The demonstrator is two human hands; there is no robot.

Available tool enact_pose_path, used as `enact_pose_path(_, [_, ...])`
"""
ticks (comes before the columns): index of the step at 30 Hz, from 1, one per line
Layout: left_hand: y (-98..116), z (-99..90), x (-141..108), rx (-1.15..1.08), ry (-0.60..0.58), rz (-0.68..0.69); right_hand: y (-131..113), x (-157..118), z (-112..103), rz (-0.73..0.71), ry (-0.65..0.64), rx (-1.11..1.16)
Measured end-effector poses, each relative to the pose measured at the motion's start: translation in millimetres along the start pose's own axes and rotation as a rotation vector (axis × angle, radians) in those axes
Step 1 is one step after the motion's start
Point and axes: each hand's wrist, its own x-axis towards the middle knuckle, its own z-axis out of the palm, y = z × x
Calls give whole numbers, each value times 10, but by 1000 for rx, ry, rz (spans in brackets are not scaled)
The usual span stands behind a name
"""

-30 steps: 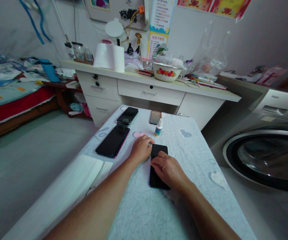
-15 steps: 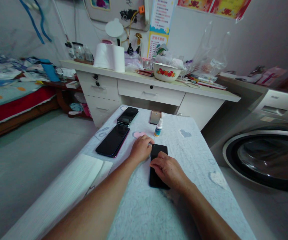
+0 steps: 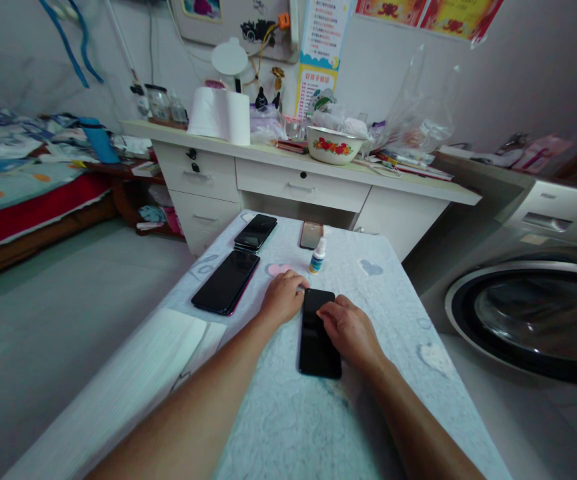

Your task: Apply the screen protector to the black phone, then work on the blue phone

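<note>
Black phone (image 3: 317,343): flat between your hands.
Right hand (image 3: 351,327): your fingers bunch over its screen, grip unclear.
Left hand (image 3: 283,298): curled at its upper corner, apart from your right, hold unclear.
White bottle (image 3: 317,256): upright beyond your hands.

forearms (image 3: 208,393): bare, tapering wristward | left grip (image 3: 284,297): bare | right grip (image 3: 351,330): bare

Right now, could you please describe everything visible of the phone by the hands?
The phone is a dark, glossy slab, its screen black. It lies flat on the patterned cloth, long sides running near to far. The left hand is at its far left corner; the right hand overlaps its right edge, contact unclear.
</note>
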Motion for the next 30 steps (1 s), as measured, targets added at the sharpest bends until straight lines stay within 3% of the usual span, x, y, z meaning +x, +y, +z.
enact_pose_path(8, [-2, 1, -2, 0, 13, 15, -33, -26, -25, -20, -34, 56])
enact_pose_path(30, [-7, 18, 0, -2, 23, 9, -151, -154, -10, -327, -130, 220])
